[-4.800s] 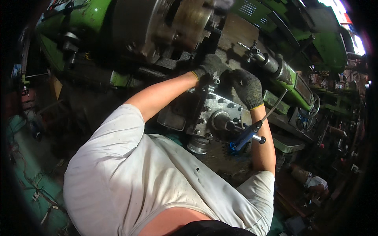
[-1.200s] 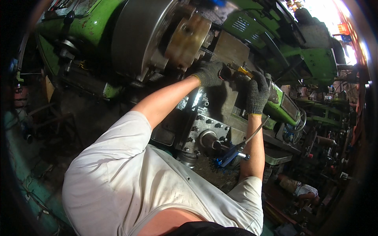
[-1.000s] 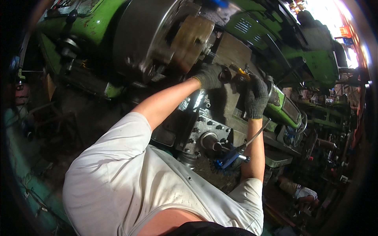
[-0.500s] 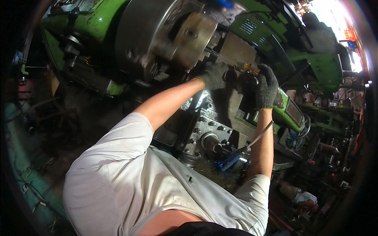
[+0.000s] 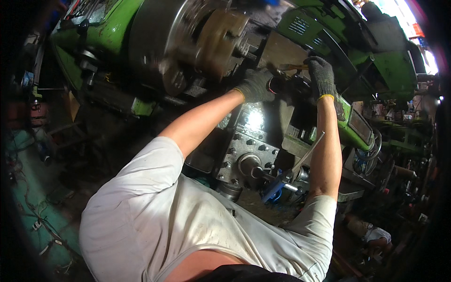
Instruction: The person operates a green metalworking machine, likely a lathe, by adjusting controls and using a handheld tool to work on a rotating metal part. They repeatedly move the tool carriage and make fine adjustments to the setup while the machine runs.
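**Gloved hands at the lathe's tool post**

The left hand (image 5: 256,85), in a dark knit glove, is closed around a dark metal part (image 5: 282,84) just to the right of the chuck (image 5: 218,42), a little past twelve o'clock from the picture's centre. The right hand (image 5: 321,75), gloved the same way, sits at about one o'clock, fingers curled down over the top of the same cluster of dark parts; whether it truly grips something or only presses there cannot be told. A thin yellowish piece (image 5: 293,67) shows between the two gloves, touching or very near both.

Both bare forearms reach up from a white shirt (image 5: 178,221) that fills the lower half of the view. The big green lathe (image 5: 112,33) spans the top from ten to two o'clock, its brass-coloured chuck blurred. Below the hands, near the centre, lies the grey carriage block (image 5: 246,152) with bolt heads, and at four o'clock from it a blue-handled tool (image 5: 272,191) rests beside a slim steel lever (image 5: 307,154).
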The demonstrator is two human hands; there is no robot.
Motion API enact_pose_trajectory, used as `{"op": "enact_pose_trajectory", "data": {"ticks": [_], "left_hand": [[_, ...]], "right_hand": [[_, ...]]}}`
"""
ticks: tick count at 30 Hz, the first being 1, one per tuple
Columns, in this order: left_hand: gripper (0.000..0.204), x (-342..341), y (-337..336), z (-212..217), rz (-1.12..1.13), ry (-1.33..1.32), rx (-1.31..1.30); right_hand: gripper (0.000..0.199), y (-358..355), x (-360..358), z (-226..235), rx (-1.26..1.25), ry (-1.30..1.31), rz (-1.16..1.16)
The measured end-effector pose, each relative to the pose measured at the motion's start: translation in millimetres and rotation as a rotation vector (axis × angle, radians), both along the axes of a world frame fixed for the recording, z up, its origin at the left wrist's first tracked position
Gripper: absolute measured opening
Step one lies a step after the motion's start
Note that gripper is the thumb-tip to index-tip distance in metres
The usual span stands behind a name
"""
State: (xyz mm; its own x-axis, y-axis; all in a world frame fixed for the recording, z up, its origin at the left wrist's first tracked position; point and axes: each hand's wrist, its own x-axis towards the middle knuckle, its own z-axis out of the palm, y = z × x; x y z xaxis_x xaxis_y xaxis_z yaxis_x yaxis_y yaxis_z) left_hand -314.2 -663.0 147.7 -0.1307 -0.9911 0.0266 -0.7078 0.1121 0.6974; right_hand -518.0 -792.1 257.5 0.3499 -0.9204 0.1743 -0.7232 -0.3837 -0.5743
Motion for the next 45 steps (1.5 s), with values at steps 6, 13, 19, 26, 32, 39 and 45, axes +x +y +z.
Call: {"op": "enact_pose_trajectory", "data": {"ticks": [6, 13, 19, 26, 32, 39, 45], "left_hand": [[0.071, -6, -2, -16, 0.094, -0.120, -0.075], [0.060, -7, -2, 6, 0.008, -0.091, -0.061], [0.056, 0, -2, -12, 0.036, -0.230, -0.029], [0.065, 9, 15, -5, 0.076, -0.080, -0.110], [0.070, 15, 25, -16, -0.223, 0.034, -0.234], [0.070, 3, 52, 8, -0.287, -0.175, -0.151], [0.068, -14, 70, 13, -0.319, -0.183, -0.114]], "right_hand": [[0.027, 29, 6, 19, -0.077, -0.073, -0.034], [0.033, 78, 0, 15, -0.313, -0.067, 0.205], [0.032, 92, 0, 16, -0.488, 0.001, 0.287], [0.036, 107, -11, 13, -0.548, 0.108, 0.398], [0.034, 131, -27, -5, -0.289, 0.097, 0.433], [0.037, 168, -56, -52, 0.336, -0.128, 0.204], [0.051, 205, -93, -73, 0.392, -0.181, 0.011]]}}
